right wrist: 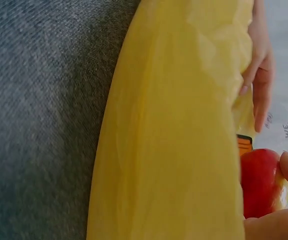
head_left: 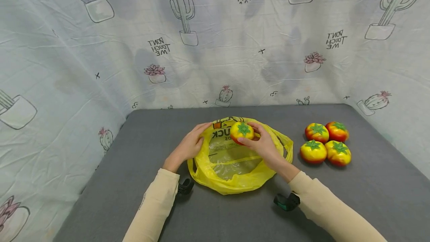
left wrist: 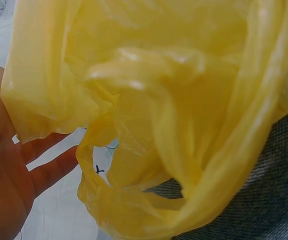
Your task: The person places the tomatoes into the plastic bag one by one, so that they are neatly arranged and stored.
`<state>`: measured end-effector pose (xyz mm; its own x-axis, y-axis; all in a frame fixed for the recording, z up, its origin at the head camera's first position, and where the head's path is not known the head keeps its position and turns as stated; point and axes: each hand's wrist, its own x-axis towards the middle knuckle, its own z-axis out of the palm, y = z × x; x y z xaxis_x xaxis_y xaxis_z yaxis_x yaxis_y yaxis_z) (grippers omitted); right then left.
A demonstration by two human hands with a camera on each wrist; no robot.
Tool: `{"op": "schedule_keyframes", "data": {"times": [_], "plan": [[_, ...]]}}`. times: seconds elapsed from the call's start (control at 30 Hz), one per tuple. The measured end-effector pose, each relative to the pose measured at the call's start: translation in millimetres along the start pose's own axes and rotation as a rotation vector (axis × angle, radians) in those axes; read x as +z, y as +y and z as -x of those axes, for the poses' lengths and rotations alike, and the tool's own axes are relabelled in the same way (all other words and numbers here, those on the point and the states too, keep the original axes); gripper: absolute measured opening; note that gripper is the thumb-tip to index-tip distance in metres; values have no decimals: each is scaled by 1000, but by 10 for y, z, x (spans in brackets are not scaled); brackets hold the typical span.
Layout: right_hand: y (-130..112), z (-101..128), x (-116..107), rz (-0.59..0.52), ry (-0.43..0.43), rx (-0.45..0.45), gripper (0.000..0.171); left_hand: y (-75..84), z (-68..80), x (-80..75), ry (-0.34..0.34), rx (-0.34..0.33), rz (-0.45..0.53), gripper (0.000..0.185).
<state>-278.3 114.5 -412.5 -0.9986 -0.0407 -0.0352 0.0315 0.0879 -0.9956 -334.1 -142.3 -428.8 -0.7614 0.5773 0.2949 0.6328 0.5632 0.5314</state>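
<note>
The person's right hand [head_left: 263, 145] pinches a glossy, round, red-and-yellow tomato-like fruit [head_left: 242, 133] with a green star-shaped leaf cap, thumb and fingers set on either side of it. Seen from the head, this fruit is in the mouth of a crumpled yellow plastic bag [head_left: 231, 186], towards its 12 o'clock. The left hand [head_left: 189, 145], apart from the right, lies against the bag's rim at 10 o'clock, its fingers extended along the plastic.

The bag sits with its mouth spread wide; black lettering and an orange print show inside near 11 o'clock. Long beige sleeves [head_left: 152, 201] cover the forearms, which come in from 7 and 5 o'clock. Near 3 o'clock, just beside the bag, four similar red-and-yellow fruits [head_left: 313, 151] stand clustered two by two on the dark grey worktop [head_left: 215, 219]. Beyond, at 12 o'clock, hangs a pale cactus-print cloth [head_left: 208, 66].
</note>
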Motion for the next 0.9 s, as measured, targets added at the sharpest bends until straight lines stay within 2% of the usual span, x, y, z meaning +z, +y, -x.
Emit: {"op": "schedule_keyframes", "data": {"times": [0.53, 0.77, 0.9], "plan": [[102, -170, 312, 116, -4, 34, 67, 34, -7, 27, -19, 9, -1, 54], [149, -177, 428, 176, 3, 38, 66, 61, 1, 33, -24, 3, 6, 53], [187, -204, 466, 174, 11, 38, 66, 60, 11, 42, -25, 4, -4, 53]]}}
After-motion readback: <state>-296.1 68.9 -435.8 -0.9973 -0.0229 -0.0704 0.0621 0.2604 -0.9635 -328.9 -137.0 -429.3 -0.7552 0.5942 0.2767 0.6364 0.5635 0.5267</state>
